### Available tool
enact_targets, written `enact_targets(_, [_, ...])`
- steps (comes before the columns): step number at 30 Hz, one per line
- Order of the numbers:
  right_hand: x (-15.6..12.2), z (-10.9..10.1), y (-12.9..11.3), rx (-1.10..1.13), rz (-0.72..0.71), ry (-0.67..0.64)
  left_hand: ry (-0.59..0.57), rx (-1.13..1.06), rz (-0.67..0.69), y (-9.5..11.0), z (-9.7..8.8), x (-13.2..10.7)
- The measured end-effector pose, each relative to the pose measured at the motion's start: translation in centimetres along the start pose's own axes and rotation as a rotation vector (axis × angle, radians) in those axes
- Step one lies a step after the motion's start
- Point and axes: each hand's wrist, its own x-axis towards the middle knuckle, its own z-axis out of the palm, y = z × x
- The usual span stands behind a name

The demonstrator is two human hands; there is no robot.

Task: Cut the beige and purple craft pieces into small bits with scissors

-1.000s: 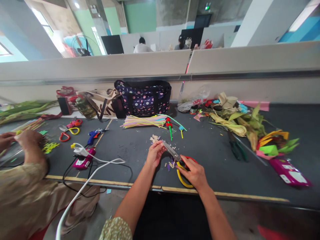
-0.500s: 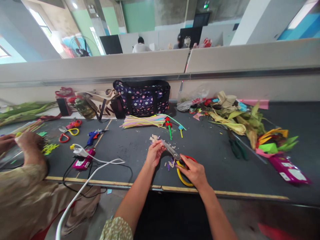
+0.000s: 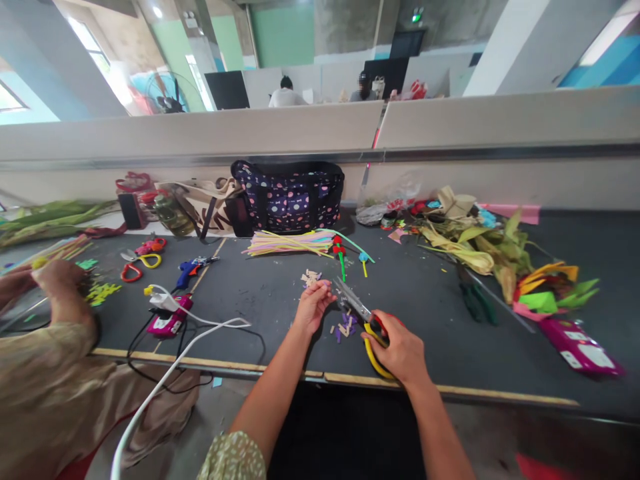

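Observation:
My right hand [image 3: 400, 347] is closed round the handles of a pair of scissors [image 3: 356, 300] with yellow and red-black grips. The blades point up and left, slightly parted, close to my left fingers. With its fingertips pinched together, my left hand [image 3: 316, 303] has a tiny pale piece at the tips, too small to name. Below the blades lie small purple and beige cut strips [image 3: 344, 328]. More beige bits [image 3: 312, 277] lie just beyond my left hand. A red flower shape on a green stem [image 3: 341, 255] and a blue-topped yellow stem [image 3: 364, 261] lie farther back.
Pipe cleaners [image 3: 290, 243] lie before a dotted bag [image 3: 293, 197]. To the left are a glue gun [image 3: 190, 270], a power strip [image 3: 170, 320], a white cable, other scissors [image 3: 141, 261] and a co-worker's arm [image 3: 73, 300]. Corn husks [image 3: 480, 247] and green-handled pliers [image 3: 473, 293] are right.
The scissors and my right hand have shifted a little right and down, and the blades are now apart from my left fingers. My left hand keeps its pinch.

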Motion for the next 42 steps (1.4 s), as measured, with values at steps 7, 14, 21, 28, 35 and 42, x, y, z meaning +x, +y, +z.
enact_targets(7, [-0.2,1.0,0.7,0.023,-0.052,0.039,-0.005,0.024,0.011,0.2,0.3,-0.3])
enact_targets(14, [-0.1,1.0,0.6,0.082,-0.105,-0.012,0.032,0.070,0.042,0.1,0.3,-0.5])
enact_targets(21, [-0.2,0.8,0.5,0.083,-0.054,-0.011,0.032,0.092,0.031,-0.1,0.1,-0.4])
enact_targets(28, [-0.3,0.9,0.7,0.103,-0.099,-0.007,0.023,0.101,0.072,-0.3,0.0,-0.2])
enact_targets(35, [-0.4,1.3,1.0,0.100,-0.096,-0.001,0.041,0.091,0.086,-0.3,-0.1,-0.1])
enact_targets(42, [-0.2,1.0,0.7,0.097,-0.117,-0.014,0.032,0.099,0.114,-0.4,-0.2,0.0])
